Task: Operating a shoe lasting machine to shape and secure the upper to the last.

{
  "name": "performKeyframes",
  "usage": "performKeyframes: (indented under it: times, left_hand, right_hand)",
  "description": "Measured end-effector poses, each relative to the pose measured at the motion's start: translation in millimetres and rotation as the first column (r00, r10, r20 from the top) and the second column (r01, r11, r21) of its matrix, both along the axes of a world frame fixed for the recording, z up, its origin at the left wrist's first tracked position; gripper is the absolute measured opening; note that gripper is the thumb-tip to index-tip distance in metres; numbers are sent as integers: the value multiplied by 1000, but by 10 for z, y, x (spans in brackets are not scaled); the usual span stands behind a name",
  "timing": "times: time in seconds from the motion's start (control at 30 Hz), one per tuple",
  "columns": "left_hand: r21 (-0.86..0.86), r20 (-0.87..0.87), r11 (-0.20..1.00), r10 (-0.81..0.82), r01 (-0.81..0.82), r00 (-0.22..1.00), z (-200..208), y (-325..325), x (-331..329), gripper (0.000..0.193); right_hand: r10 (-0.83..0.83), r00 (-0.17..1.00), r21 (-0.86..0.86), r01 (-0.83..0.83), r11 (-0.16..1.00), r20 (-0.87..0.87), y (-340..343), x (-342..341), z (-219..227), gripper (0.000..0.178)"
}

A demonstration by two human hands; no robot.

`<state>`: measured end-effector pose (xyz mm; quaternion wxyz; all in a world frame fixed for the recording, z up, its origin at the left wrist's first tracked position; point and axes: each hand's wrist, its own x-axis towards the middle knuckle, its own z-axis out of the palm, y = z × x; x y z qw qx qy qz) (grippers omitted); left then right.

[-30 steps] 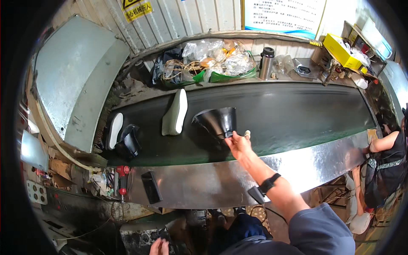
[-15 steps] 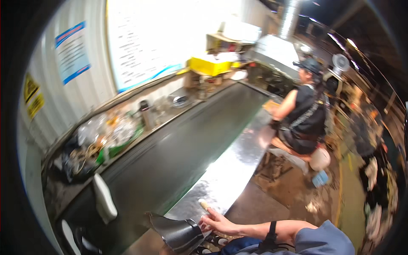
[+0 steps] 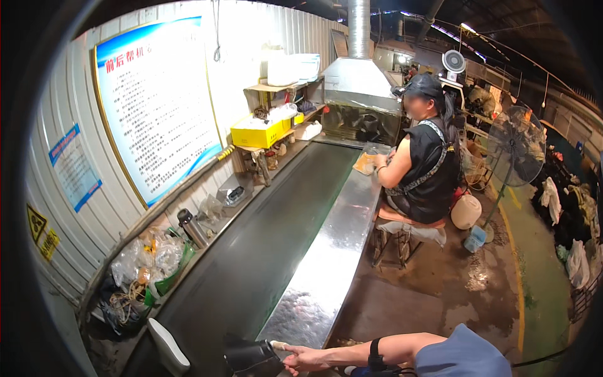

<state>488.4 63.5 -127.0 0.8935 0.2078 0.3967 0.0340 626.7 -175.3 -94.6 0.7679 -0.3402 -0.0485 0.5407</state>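
Right fingers (image 3: pixel 294 349) pinch the black shoe upper (image 3: pixel 250 358) at its right edge, a sound hold; probably light, pliable

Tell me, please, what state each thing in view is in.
Right grip: closed on the black piece.
Black piece: held at one end.
White-soled piece: unheld, resting on the dark surface.
Flask: standing, capped.
Yellow box: open on top, holding white items.
Standing fan: upright; running or not, unclear.

Blue-grey sleeve (image 3: pixel 463 356), seemingly black wristband (image 3: pixel 375 352)
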Motion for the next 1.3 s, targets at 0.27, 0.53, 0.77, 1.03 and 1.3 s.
performKeyframes:
  times: [0.27, 0.53, 0.77, 1.03, 1.3]
  left_hand:
    - [454, -50, 886, 127, -91, 991, 903, -165, -687, 56]
    - [813, -121, 564, 408, -146, 905, 1404, -327, -1665, 58]
    - [942, -39, 282, 629, -182, 777, 1582, -677, -2509, 60]
    - [1000, -20, 20, 877, 5, 480, 1777, -1697, -3512, 64]
    - [950, -12, -150, 860, 275, 511, 1505, -1323, -3698, 68]
  right_hand:
    - [250, 959, -526, -147, 838, 131, 136, 492, -117, 75]
    - [83, 989, -504, -12, 864, 119, 157, 609, -287, 82]
    - [18, 984, -460, -100, 882, -179, 299, 594, -226, 90]
    - [55, 970, -330, -133, 935, -235, 293, 789, -59, 80]
    - [215, 943, -139, -256, 957, -256, 744, 392, -189, 91]
